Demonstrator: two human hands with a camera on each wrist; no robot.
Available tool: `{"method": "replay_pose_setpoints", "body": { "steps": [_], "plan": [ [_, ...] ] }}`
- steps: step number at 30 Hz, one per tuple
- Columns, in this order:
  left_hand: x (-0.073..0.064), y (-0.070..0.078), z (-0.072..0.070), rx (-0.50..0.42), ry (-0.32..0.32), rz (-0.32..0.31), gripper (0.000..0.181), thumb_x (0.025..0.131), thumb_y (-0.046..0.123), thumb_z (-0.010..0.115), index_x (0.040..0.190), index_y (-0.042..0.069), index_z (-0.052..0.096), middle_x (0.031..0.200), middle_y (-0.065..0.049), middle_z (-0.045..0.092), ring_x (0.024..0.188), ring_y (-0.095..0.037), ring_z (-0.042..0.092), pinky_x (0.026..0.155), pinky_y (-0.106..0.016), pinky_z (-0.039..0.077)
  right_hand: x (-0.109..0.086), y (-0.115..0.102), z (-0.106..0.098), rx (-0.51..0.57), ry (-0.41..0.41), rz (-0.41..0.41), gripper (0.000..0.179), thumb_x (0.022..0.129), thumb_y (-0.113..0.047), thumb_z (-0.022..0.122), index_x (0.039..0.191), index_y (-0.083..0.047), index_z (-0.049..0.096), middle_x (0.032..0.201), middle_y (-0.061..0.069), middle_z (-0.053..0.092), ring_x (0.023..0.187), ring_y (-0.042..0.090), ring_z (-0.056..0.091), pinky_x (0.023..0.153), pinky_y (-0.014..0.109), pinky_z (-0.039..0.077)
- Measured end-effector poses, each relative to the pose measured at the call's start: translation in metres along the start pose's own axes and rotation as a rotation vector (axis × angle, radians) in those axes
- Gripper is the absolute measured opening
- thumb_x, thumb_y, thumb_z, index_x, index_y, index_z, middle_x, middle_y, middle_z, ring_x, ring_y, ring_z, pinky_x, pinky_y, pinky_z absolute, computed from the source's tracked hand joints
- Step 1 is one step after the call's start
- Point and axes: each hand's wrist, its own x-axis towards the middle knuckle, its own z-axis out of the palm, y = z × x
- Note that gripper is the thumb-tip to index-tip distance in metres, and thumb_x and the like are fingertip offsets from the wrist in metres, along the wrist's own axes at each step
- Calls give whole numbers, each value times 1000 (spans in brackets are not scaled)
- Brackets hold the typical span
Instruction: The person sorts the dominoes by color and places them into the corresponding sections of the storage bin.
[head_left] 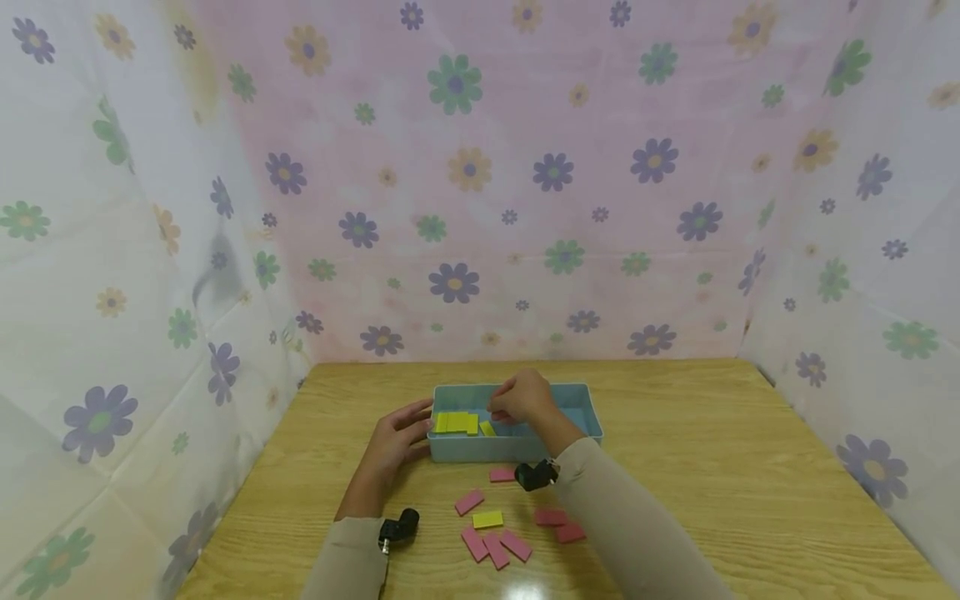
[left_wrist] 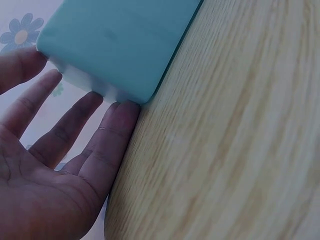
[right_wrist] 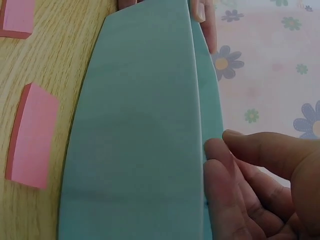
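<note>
The sorting looks partway along: a row of yellow blocks (head_left: 452, 422) lies at the left end of the light-blue bin (head_left: 487, 451), with one slanted yellow block (head_left: 487, 428) just beside it. Outside, on the table (head_left: 675, 475) between you and the bin, lie one loose yellow block (head_left: 487, 520) and seven visible pink blocks (head_left: 496, 551); whether the pink ones belong inside, you cannot tell from here. The bin's long axis runs left to right across your front, mouth up; the loose yellow block lies nearly parallel to it, while the pink ones point various ways. Your left hand (head_left: 393, 440) has its fingers spread, tips against the bin's left end. Your right hand (head_left: 522, 398) reaches into the bin, fingers curled and thumb close to them; whether they pinch anything is hidden.
</note>
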Motion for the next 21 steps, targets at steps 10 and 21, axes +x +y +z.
{"method": "replay_pose_setpoints", "body": {
  "steps": [10,21],
  "plan": [
    [0,2,1,14,-6,8,50,102,17,67,150,14,56,152,-18,55,130,-37,62,96,-46,60,-7,-21,10,-89,-266,-11,38,105,-29,61,113,7,68,130,27,67,99,35,72,86,47,61],
    [1,1,0,17,-12,-6,48,103,17,65,150,14,57,151,-17,55,131,-36,61,96,-46,60,-5,-21,18,58,-340,89,68,107,-38,54,157,2,31,86,8,53,58,16,30,63,37,37]
  ]
}}
